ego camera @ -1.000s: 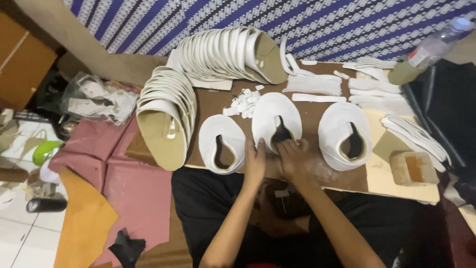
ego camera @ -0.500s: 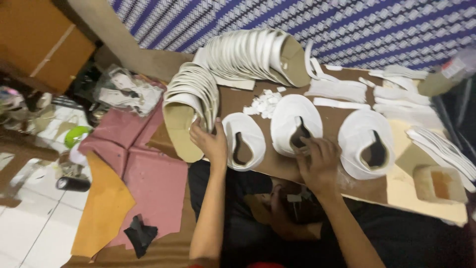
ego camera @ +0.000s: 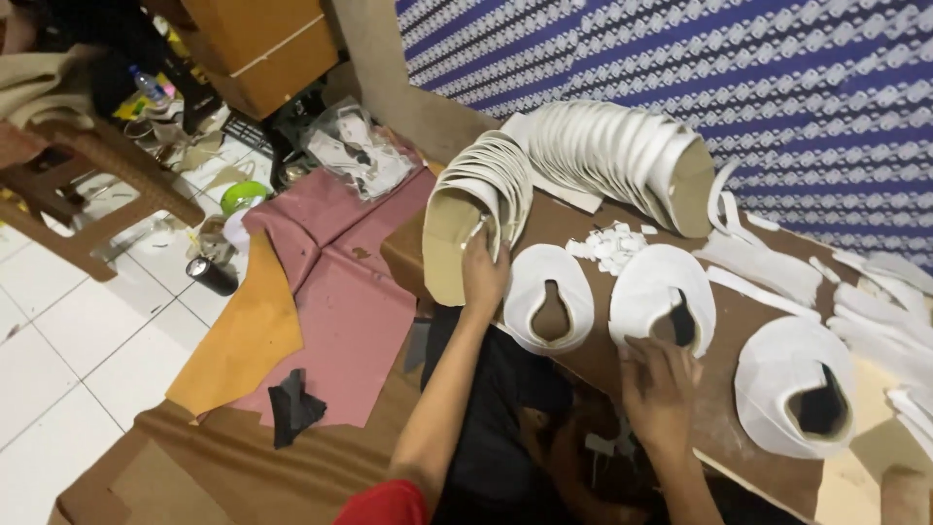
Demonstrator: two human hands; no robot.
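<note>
Head view: left hand (ego camera: 483,274) pinching stacked white pieces (ego camera: 483,194); right hand (ego camera: 659,389) spread on board (ego camera: 593,355) (cutouts around).

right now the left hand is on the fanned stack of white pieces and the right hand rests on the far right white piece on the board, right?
Not quite. In the head view the left hand is on the fanned stack of white pieces, but the right hand rests at the near edge of the middle white piece, not the far right white piece, which it does not touch.

Brown cardboard box (ego camera: 260,49) top left; clear plastic bag (ego camera: 362,156) beside it.
</note>
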